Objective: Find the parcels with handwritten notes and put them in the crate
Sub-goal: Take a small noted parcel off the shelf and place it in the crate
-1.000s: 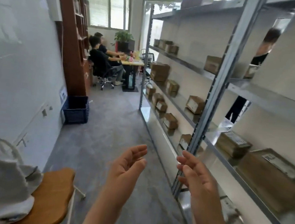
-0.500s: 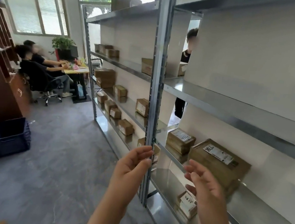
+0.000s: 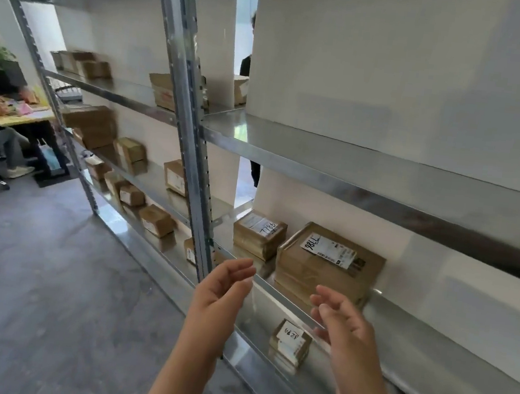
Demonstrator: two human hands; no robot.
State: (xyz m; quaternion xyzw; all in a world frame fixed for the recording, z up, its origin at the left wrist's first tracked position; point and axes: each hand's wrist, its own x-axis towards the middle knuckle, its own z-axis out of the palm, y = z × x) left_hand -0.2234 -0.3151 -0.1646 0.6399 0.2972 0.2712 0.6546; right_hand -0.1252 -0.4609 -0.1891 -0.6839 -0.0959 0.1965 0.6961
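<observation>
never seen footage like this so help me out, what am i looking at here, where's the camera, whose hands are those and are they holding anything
There is no machine: a person wears one wide-angle camera on the head, looking forward and down, so you see their own two bare hands. The left hand and right hand are raised before a metal shelf rack, fingers relaxed, holding nothing. On the shelf just beyond them sit a large brown parcel and a smaller parcel, each labelled with what look like hand-written digits. One shelf lower, between the hands, is a small parcel with a white note. Further along the rack lie more parcels. The crate is not in view.
</observation>
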